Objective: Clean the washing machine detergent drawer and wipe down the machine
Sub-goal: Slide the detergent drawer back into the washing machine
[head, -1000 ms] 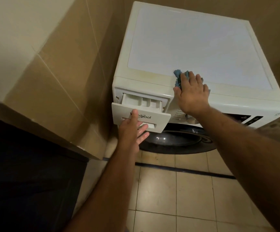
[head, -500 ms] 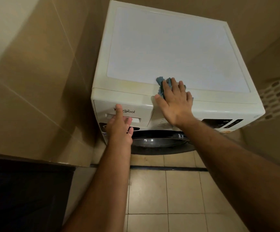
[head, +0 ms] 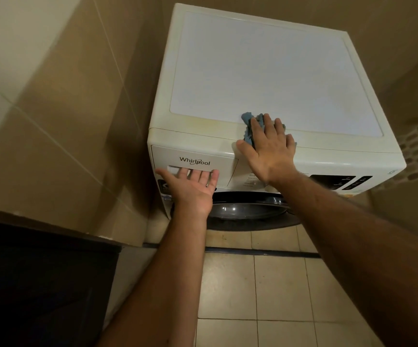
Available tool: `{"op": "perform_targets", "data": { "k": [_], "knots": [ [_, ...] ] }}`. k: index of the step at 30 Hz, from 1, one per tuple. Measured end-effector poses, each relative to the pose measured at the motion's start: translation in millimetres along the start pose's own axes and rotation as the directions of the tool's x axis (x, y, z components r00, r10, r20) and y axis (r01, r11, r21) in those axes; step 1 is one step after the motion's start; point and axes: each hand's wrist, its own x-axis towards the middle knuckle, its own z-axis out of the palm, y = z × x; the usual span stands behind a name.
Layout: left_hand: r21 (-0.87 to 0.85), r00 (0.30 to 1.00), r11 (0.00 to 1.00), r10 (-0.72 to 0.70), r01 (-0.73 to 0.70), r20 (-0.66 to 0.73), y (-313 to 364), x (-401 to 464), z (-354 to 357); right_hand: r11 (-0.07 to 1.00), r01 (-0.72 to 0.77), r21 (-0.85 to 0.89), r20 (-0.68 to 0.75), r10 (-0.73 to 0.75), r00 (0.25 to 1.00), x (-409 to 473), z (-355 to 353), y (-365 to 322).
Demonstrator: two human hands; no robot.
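Both hands are on the washing machine (head: 265, 71) as I see it; left hand (head: 192, 182) is palm-up, fingers straight, tips at the handle slot of the detergent drawer (head: 195, 164), which sits flush at the machine's front top-left; right hand (head: 269, 149) lies flat, pressing a blue cloth (head: 248, 123) onto the top's front edge.

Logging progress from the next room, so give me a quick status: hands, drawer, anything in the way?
Left hand open, fingers at the detergent drawer handle recess. Drawer flush, closed. Right hand flat on blue cloth, top front edge. Nothing in the way.
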Motion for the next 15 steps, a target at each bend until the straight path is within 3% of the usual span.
{"op": "perform_targets", "data": {
  "k": [5, 11, 15],
  "knots": [
    [0.037, 0.999, 0.999, 0.006, -0.007, 0.034, -1.1, -3.7, -6.0, 1.0, 0.003, -0.005, -0.004, -0.003, 1.0, 0.2, -0.1, -0.1],
    [0.18, 0.995, 0.982, 0.067, -0.054, -0.069, -11.2, -31.7, -22.6, 1.0, -0.001, 0.002, 0.041, 0.001, 0.999, 1.0, -2.3, 0.6],
    [0.167, 0.992, 0.985, 0.051, -0.032, -0.116, -15.9, -63.1, -52.3, 1.0, -0.004, 0.0, 0.049, 0.004, 0.999, 1.8, -1.9, 0.9]
  ]
}}
